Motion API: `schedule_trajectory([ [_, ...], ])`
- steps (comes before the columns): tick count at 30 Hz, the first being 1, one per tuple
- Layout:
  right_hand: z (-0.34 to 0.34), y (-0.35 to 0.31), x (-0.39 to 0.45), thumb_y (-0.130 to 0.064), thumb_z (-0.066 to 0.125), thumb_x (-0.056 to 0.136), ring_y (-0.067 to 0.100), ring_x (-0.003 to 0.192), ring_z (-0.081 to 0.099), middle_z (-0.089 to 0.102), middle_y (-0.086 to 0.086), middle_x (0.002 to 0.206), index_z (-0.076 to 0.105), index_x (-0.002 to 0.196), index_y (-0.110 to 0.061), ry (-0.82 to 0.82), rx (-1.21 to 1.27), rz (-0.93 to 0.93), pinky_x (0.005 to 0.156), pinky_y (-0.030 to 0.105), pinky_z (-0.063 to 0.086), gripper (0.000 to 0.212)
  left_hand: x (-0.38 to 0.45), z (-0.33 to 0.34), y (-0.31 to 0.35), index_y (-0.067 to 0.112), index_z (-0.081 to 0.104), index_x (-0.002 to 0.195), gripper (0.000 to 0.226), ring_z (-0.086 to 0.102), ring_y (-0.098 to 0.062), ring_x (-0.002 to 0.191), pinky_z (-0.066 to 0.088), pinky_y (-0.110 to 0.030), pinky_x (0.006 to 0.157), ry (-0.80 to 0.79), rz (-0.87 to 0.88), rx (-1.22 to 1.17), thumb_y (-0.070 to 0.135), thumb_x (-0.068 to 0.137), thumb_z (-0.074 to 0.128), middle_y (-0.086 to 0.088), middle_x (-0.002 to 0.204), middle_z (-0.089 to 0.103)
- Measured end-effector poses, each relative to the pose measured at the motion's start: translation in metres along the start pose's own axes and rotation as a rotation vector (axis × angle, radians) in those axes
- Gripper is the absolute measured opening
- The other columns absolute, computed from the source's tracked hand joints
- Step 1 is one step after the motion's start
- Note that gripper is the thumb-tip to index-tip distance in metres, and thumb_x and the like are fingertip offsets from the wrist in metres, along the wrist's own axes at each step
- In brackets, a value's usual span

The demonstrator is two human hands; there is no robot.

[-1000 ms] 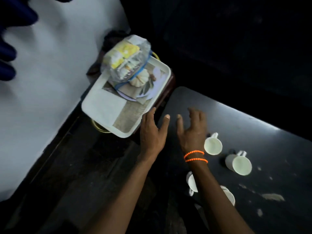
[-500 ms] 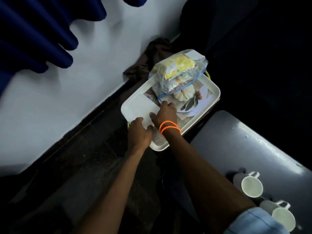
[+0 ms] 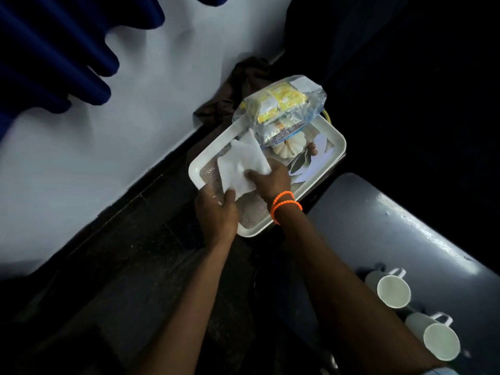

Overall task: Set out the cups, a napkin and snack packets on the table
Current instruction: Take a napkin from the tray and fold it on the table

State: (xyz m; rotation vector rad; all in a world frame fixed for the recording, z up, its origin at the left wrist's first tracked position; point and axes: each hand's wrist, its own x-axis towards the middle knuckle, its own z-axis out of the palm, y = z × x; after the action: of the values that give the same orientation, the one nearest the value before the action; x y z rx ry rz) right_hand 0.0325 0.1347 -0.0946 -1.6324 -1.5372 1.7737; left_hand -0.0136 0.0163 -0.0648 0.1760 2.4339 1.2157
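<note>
Both hands pinch the napkin (image 3: 242, 166) over the tray (image 3: 338, 136). Right hand (image 3: 270, 181), with orange bead bands (image 3: 285, 204) on its wrist, has its grip pressed on the napkin's near right part, thumb on top and fingers under the sheet. Left hand (image 3: 216, 215) has its grip on the napkin's near edge, thumb on the white sheet and the other fingers hidden beneath. Whether the napkin is fully clear of the tray cannot be told; its far corner reaches toward the bag (image 3: 281, 109).

That clear bag of snack packets, yellow and silver inside, sits on the tray's far end, partly over the rim. A pumpkin-and-leaf picture shows on the tray floor just beside the bag. Behind the tray a brown cloth (image 3: 238, 87) lies bunched against the white wall (image 3: 108, 147).

On the dark desk (image 3: 405, 226) to the right, well apart from the tray, two white cups (image 3: 393, 290) (image 3: 441, 342) stand near each other, handles pointing away. Blue curtain (image 3: 40, 50) folds hang at upper left.
</note>
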Motion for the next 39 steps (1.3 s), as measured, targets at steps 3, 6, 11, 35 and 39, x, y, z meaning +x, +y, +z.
schedule_trajectory([
  [3,-0.042,0.005,-0.019,-0.007,0.082,0.079,0.036,0.09,0.076,0.078,0.019,0.104,0.074,0.111,-0.003,-0.053,0.439,0.188,0.077,0.047,0.064,0.033,-0.018,0.014,0.014,0.019,0.068,0.123,0.034,0.075,-0.016,0.102,0.063,-0.04,0.088,-0.159,-0.311,-0.335,0.039,0.095,0.071,-0.003,0.116,0.076],
  [6,-0.087,0.018,-0.041,0.0,0.078,0.082,0.026,0.079,0.076,0.079,0.014,0.096,0.073,0.106,-0.005,-0.105,0.673,0.278,0.062,0.034,0.062,0.025,-0.043,0.035,0.028,0.024,0.073,0.119,0.03,0.079,-0.02,0.101,0.064,-0.035,0.079,-0.413,-0.497,-0.667,0.043,0.095,0.072,-0.002,0.111,0.082],
  [11,-0.174,0.06,-0.077,-0.007,0.079,0.081,0.035,0.093,0.075,0.076,0.017,0.103,0.071,0.104,-0.009,0.116,0.214,0.156,0.075,0.045,0.064,0.025,-0.102,0.08,0.03,0.022,0.079,0.105,0.014,0.081,-0.016,0.086,0.063,-0.028,0.065,-0.526,-0.349,-0.415,0.017,0.092,0.076,-0.003,0.099,0.083],
  [35,-0.535,0.309,-0.364,-0.005,0.066,0.083,0.02,0.079,0.067,0.074,0.003,0.088,0.075,0.104,-0.015,1.317,0.175,0.268,0.074,0.032,0.055,0.025,-0.593,0.3,0.008,0.025,0.074,0.128,0.044,0.069,0.002,0.08,0.052,-0.006,0.059,-1.434,0.187,0.319,0.008,0.087,0.069,0.023,0.084,0.072],
  [39,-0.577,0.327,-0.371,-0.005,0.064,0.083,0.025,0.09,0.07,0.076,0.01,0.1,0.076,0.112,-0.014,1.35,0.184,0.318,0.084,0.036,0.057,0.032,-0.636,0.329,0.01,0.026,0.075,0.127,0.042,0.07,-0.005,0.083,0.054,-0.015,0.066,-1.496,0.25,0.409,0.012,0.088,0.066,0.01,0.094,0.076],
])
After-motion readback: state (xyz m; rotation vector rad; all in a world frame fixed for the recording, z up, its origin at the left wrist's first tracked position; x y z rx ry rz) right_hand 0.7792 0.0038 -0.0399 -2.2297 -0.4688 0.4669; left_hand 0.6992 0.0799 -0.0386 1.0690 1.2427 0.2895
